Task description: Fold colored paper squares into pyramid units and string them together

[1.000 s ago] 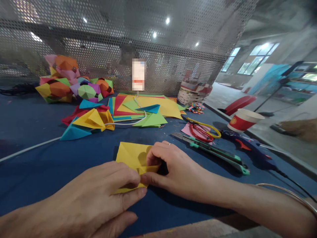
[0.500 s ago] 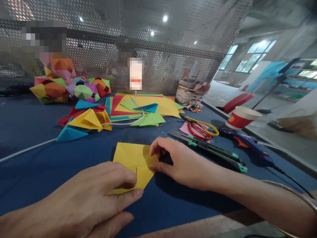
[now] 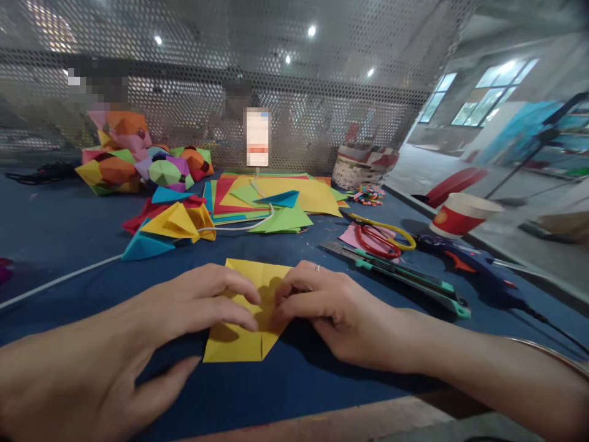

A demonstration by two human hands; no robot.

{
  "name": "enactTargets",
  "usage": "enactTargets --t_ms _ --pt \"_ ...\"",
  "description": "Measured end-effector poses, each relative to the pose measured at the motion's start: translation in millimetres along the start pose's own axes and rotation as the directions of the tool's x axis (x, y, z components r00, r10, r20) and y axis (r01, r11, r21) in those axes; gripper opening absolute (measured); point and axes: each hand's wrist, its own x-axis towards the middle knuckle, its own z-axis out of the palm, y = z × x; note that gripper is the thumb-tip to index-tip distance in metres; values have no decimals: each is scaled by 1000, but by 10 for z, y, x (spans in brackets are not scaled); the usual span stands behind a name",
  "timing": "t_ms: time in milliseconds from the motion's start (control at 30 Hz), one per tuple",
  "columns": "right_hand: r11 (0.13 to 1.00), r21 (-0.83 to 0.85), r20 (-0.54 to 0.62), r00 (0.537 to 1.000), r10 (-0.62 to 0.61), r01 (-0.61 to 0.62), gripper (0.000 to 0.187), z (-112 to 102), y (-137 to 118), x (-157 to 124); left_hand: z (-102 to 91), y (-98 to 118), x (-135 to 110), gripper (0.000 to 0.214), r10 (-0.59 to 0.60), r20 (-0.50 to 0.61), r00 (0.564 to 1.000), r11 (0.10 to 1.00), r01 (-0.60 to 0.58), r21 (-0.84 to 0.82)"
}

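Note:
A square of yellow origami paper (image 3: 234, 348) with crease lines lies on the blue table, its lower right corner folded in. My left hand (image 3: 156, 325) hovers over its left part, fingers spread and thumb apart from the sheet, so it holds nothing. At the sheet's right edge, my right hand (image 3: 335, 310), with a ring on one finger, has its thumb and fingertips pinched together on the paper. The fingertips hide the part they press. Just beyond the paper lie folded yellow pieces (image 3: 172, 222) and folded blue pieces (image 3: 147, 242).
Stacked coloured sheets (image 3: 304, 195) lie at the back under a white cable. Finished paper balls (image 3: 110, 172) stand back left. To the right are a green utility knife (image 3: 400, 279), scissors (image 3: 375, 239), a glue gun (image 3: 478, 267), a paper cup (image 3: 460, 215) and a basket (image 3: 359, 169).
My left hand has lifted off the paper's lower edge and spread its fingers. My right hand has closed its fingertips onto the right edge. The view has shifted slightly.

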Motion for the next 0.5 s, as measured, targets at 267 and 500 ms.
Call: enactTargets --t_ms 267,500 --pt "978 -26 67 977 -204 207 44 -41 33 10 -258 -76 309 51 112 181 977 993 -104 -55" --pt "976 -43 133 969 -207 214 47 -77 15 -4 -32 -95 369 18 106 51 993 937 -82 -341"
